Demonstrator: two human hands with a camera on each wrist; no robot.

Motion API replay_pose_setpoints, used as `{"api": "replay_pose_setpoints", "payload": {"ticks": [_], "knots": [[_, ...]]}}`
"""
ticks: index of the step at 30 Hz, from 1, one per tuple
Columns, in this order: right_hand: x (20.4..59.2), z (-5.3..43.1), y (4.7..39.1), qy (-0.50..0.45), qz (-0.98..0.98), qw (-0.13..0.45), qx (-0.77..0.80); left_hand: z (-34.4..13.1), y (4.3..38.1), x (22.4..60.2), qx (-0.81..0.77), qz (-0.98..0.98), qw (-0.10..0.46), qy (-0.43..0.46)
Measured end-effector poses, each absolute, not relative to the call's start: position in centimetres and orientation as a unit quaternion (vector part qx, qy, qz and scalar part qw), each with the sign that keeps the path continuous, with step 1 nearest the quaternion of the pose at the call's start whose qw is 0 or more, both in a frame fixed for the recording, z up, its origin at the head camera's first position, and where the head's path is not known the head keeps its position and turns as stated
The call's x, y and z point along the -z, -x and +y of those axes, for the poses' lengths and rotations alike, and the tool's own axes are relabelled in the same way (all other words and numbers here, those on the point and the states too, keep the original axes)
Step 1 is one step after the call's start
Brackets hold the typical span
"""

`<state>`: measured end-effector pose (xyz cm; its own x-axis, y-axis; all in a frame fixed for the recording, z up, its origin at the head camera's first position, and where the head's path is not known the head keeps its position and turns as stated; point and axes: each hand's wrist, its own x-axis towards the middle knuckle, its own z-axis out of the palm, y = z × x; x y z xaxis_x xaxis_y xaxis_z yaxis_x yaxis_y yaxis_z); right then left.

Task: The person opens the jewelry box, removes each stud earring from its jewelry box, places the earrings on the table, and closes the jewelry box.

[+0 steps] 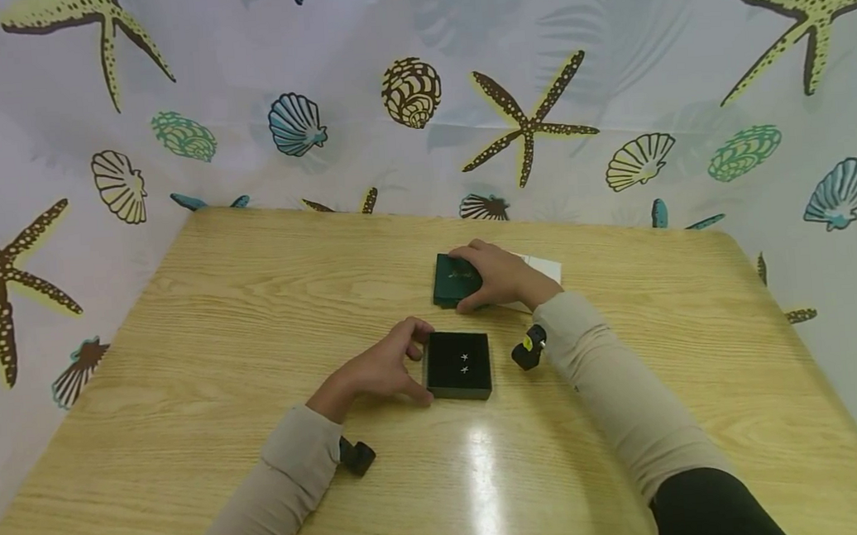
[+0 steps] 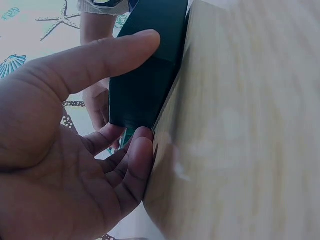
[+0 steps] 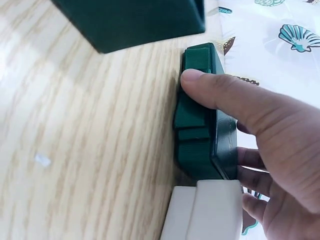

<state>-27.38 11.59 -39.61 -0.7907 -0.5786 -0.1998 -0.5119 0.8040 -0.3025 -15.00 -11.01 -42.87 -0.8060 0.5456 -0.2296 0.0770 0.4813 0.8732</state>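
Observation:
A small dark green jewelry box (image 1: pixel 460 394) stands uncovered on the table, a pair of star-shaped earrings (image 1: pixel 464 363) on its black insert. My left hand (image 1: pixel 383 368) holds it from the left, thumb at the near corner and fingers around the far one. In the left wrist view the thumb lies along the green side of the box (image 2: pixel 142 85). Farther back, my right hand (image 1: pixel 502 275) grips a dark green box lid (image 1: pixel 453 281) with pale lettering. The right wrist view shows the thumb on the lid's ribbed near side (image 3: pixel 192 112), fingers behind it.
White flat boxes or cards (image 1: pixel 545 267) lie beside the lid, partly behind my right hand. The wood-grain table (image 1: pixel 266 295) reaches back to a white cloth (image 1: pixel 353 49) printed with starfish and shells. A tiny white scrap (image 3: pixel 42 160) lies on the tabletop.

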Motion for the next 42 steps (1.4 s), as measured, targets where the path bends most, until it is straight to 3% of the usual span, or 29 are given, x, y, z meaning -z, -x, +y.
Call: {"api": "replay_pose_setpoints", "payload": {"ticks": [14,20,42], "knots": [[40.0,12.2,27.3,0.292,0.944,0.128,0.089,-10.8,15.0,43.1,-0.472,0.824,0.25,-0.188],[39.1,12.2,26.7,0.306,0.944,0.086,0.085,-10.8,14.9,42.9,-0.469,0.827,0.246,-0.187],[37.9,12.4,21.0,0.387,0.908,-0.001,0.162,-10.9,15.0,43.1,-0.474,0.825,0.245,-0.189]]}}
